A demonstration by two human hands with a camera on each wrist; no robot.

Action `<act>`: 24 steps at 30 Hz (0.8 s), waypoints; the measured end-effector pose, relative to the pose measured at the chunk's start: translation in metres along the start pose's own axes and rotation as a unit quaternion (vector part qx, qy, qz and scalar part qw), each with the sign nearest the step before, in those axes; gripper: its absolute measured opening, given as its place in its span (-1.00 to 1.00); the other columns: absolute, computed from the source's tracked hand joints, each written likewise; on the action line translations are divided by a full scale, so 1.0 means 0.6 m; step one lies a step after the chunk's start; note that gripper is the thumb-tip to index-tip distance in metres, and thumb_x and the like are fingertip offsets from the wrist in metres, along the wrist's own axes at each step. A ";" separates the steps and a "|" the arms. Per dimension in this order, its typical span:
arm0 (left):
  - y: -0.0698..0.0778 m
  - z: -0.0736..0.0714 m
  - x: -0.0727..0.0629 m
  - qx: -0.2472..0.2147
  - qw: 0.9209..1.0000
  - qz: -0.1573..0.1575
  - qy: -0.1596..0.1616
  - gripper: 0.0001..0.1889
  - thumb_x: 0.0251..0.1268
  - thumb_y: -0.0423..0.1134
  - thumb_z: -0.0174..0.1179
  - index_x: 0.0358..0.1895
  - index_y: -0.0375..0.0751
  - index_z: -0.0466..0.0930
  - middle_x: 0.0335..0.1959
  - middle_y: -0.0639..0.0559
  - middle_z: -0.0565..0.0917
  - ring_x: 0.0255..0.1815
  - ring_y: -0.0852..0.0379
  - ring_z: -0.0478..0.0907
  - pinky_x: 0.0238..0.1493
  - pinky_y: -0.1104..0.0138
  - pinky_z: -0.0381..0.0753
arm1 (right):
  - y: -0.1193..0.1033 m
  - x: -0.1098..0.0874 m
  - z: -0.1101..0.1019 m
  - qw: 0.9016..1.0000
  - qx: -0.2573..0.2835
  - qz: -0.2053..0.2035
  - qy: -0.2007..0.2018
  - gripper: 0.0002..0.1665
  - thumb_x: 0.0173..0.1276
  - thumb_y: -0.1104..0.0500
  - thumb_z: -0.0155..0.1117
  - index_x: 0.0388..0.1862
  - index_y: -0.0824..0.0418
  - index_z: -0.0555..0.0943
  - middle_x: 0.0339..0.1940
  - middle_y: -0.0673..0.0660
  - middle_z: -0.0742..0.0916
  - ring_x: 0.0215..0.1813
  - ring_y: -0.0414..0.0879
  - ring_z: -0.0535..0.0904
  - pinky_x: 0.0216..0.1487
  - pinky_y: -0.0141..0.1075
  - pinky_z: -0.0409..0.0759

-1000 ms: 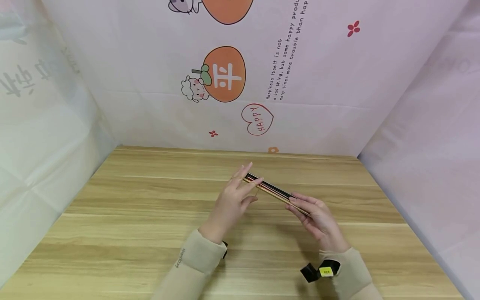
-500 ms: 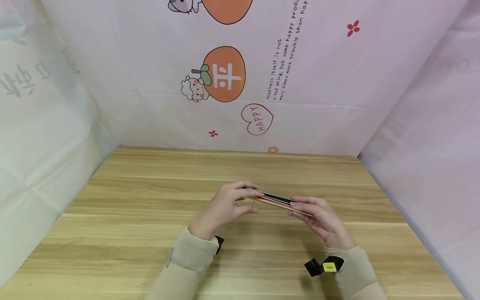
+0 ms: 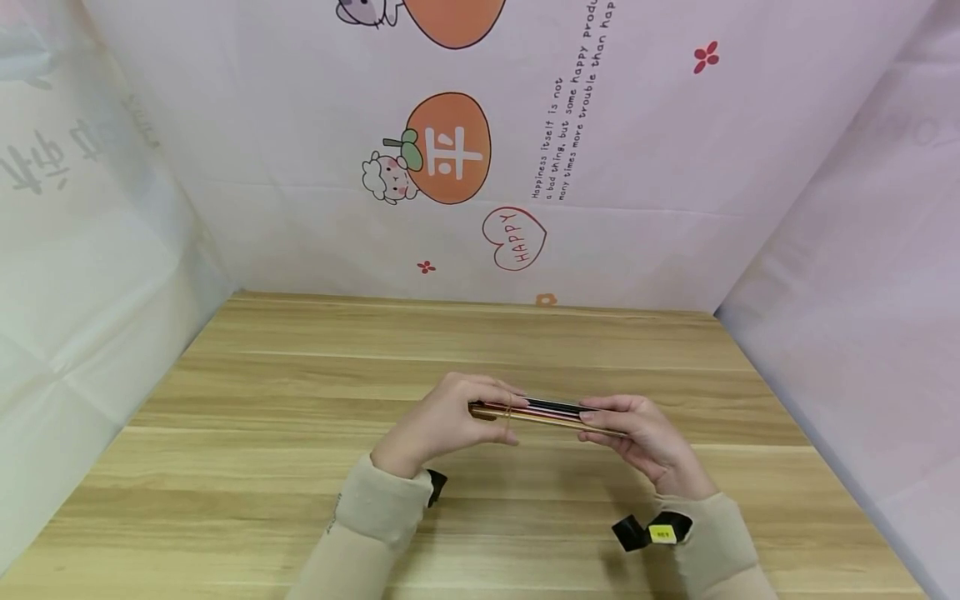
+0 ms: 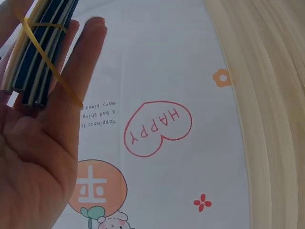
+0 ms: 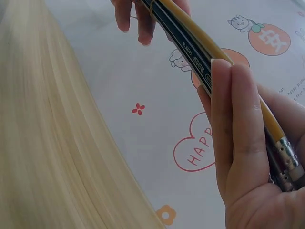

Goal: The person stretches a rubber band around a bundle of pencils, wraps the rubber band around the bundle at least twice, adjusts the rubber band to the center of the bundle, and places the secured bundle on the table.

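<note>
Above the table, my right hand [image 3: 647,437] grips a bundle of pencils [image 3: 553,411] near its right end. Dark striped pencils and a yellow one show in the right wrist view, their metal eraser ends [image 5: 287,155] close to the right palm. My left hand [image 3: 442,421] is at the bundle's other end, fingers above and thumb below. A thin yellow rubber band [image 4: 47,59] crosses the pencils there and stretches out over a left finger. One turn of it lies around the bundle. The far fingers of the left hand are partly hidden behind the pencils.
The wooden table [image 3: 300,492] lies beneath both hands. A white printed sheet [image 3: 637,167] stands behind it as a backdrop, with more white sheeting at both sides. Black wrist cameras [image 3: 651,531] sit at the cuffs.
The left hand has moved down and its spread fingers have bent around the left end of the pencils, bringing the rubber band along. The bundle has tilted nearly level; the right hand keeps its grip.
</note>
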State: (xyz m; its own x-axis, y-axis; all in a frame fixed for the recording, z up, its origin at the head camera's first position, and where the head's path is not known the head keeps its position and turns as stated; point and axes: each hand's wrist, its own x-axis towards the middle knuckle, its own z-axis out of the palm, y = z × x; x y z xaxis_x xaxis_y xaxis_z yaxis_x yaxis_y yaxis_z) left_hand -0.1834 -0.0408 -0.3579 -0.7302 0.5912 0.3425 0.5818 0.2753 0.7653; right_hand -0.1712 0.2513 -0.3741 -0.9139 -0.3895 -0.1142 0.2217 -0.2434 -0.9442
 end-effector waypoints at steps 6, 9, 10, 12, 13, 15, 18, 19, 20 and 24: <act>0.004 -0.003 0.000 -0.024 0.999 -0.033 0.003 -0.53 0.00 -0.16 0.54 0.07 0.04 0.73 -0.03 0.14 0.77 -0.23 0.34 0.61 -0.17 0.46 0.60 | -0.005 -0.002 0.001 1.000 0.004 -0.001 -0.016 -0.63 0.37 0.51 0.14 -0.22 0.14 0.78 -0.17 0.11 0.78 -0.24 -0.13 0.77 -0.13 -0.44 0.71; 0.003 -0.001 0.001 -0.049 0.998 -0.049 0.004 -0.52 -0.01 -0.15 0.54 0.08 0.02 0.72 -0.07 0.11 0.78 -0.37 0.31 0.53 -0.29 0.47 0.56 | -0.006 -0.003 0.002 1.000 0.009 -0.002 -0.022 -0.63 0.37 0.50 0.14 -0.21 0.14 0.79 -0.17 0.10 0.78 -0.24 -0.13 0.77 -0.14 -0.43 0.71; 0.002 -0.001 0.002 -0.060 0.996 -0.060 0.005 -0.52 -0.01 -0.15 0.55 0.07 0.02 0.73 -0.08 0.10 0.78 -0.40 0.31 0.52 -0.32 0.47 0.56 | -0.007 -0.004 0.002 1.000 0.011 -0.003 -0.024 -0.63 0.37 0.50 0.14 -0.21 0.14 0.79 -0.18 0.10 0.78 -0.23 -0.13 0.77 -0.14 -0.43 0.71; -0.001 0.001 0.002 -0.088 0.993 -0.077 0.008 -0.51 -0.03 -0.15 0.56 0.07 -0.02 0.73 -0.13 0.08 0.79 -0.39 0.29 0.55 -0.32 0.44 0.58 | -0.007 -0.004 0.002 1.000 0.011 -0.005 -0.026 -0.63 0.37 0.50 0.13 -0.20 0.14 0.79 -0.19 0.09 0.78 -0.23 -0.14 0.76 -0.14 -0.42 0.72; -0.003 0.002 0.003 -0.101 0.991 -0.085 0.010 -0.51 -0.04 -0.16 0.56 0.07 -0.03 0.73 -0.14 0.07 0.79 -0.37 0.27 0.57 -0.30 0.43 0.60 | -0.006 -0.005 0.002 1.000 0.011 -0.006 -0.027 -0.63 0.37 0.50 0.13 -0.20 0.14 0.79 -0.19 0.09 0.78 -0.23 -0.14 0.76 -0.14 -0.41 0.72; -0.007 0.003 0.004 -0.127 0.987 -0.102 0.012 -0.50 -0.05 -0.17 0.57 0.07 -0.07 0.72 -0.19 0.05 0.79 -0.37 0.26 0.59 -0.30 0.42 0.61 | -0.006 -0.005 0.001 1.000 0.010 -0.007 -0.027 -0.63 0.38 0.50 0.13 -0.19 0.14 0.78 -0.20 0.08 0.78 -0.24 -0.14 0.76 -0.14 -0.41 0.72; -0.011 0.006 0.005 -0.162 0.981 -0.108 0.014 -0.50 -0.05 -0.24 0.57 0.07 -0.13 0.71 -0.20 -0.01 0.79 -0.35 0.23 0.61 -0.29 0.40 0.63 | -0.006 -0.005 0.001 1.000 0.012 -0.006 -0.026 -0.63 0.38 0.49 0.14 -0.19 0.13 0.79 -0.20 0.07 0.78 -0.24 -0.14 0.76 -0.14 -0.40 0.72; -0.012 0.007 0.006 -0.175 0.979 -0.107 0.015 -0.50 -0.04 -0.26 0.56 0.07 -0.14 0.71 -0.20 -0.03 0.79 -0.35 0.23 0.62 -0.28 0.40 0.64 | -0.006 -0.005 0.002 0.999 0.015 -0.006 -0.027 -0.63 0.38 0.49 0.13 -0.19 0.14 0.79 -0.19 0.08 0.78 -0.23 -0.14 0.76 -0.14 -0.40 0.72; -0.014 0.009 0.006 -0.189 0.976 -0.104 0.013 -0.51 -0.03 -0.27 0.56 0.07 -0.16 0.71 -0.18 -0.04 0.79 -0.34 0.23 0.64 -0.27 0.39 0.65 | -0.006 -0.005 0.002 0.999 0.018 -0.005 -0.028 -0.63 0.38 0.50 0.13 -0.20 0.14 0.79 -0.18 0.09 0.77 -0.23 -0.14 0.76 -0.15 -0.40 0.72; -0.018 0.019 0.009 -0.251 0.964 -0.087 0.000 -0.53 0.00 -0.31 0.54 0.06 -0.23 0.69 -0.11 -0.11 0.78 -0.26 0.19 0.71 -0.18 0.33 0.71 | -0.007 -0.006 0.005 0.999 0.028 0.002 -0.025 -0.63 0.38 0.50 0.14 -0.22 0.14 0.79 -0.15 0.13 0.76 -0.24 -0.13 0.76 -0.17 -0.43 0.72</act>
State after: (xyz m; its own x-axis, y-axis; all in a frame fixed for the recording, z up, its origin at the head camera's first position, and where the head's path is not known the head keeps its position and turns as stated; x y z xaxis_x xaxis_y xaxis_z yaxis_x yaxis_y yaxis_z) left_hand -0.1899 -0.0319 -0.3704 -0.8014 0.5690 0.1843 0.2028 -0.0314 0.9787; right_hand -0.1681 0.2511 -0.3686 -0.8955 -0.4337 -0.1002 0.2447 -0.2916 -0.9247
